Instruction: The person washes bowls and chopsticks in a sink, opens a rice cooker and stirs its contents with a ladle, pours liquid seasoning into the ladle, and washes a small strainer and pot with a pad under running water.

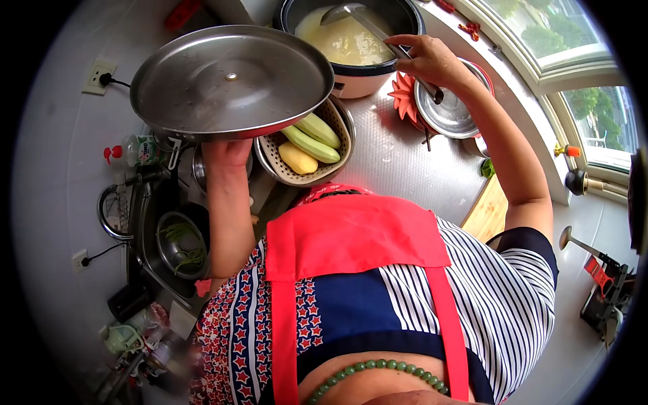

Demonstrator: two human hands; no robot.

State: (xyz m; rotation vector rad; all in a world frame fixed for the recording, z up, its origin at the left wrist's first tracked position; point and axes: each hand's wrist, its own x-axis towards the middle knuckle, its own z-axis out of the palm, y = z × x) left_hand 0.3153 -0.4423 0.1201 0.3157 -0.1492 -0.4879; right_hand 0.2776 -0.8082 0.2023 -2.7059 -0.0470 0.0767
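Observation:
My left hand (229, 152) holds up a large round metal lid (202, 88), its underside with a central screw facing me. The fingers of that hand are hidden behind the lid. At the upper right, my right hand (432, 62) is closed around the handle of a metal ladle (370, 27). The ladle's bowl dips at the surface of pale, thick liquid (337, 44) in a deep cooker pot (287, 19) with a dark inner wall. Just below the pot, two peeled green gourds (312, 140) and a yellow peeled vegetable (297, 159) lie in a strainer basket (270, 150).
A metal pot (445, 111) stands beside a red trivet-like mat (405, 98) on the metal counter (385, 152). At left is a sink (145, 223) with greens in a bowl (169, 250). A wooden board (489, 209) lies at the counter's right, near the window.

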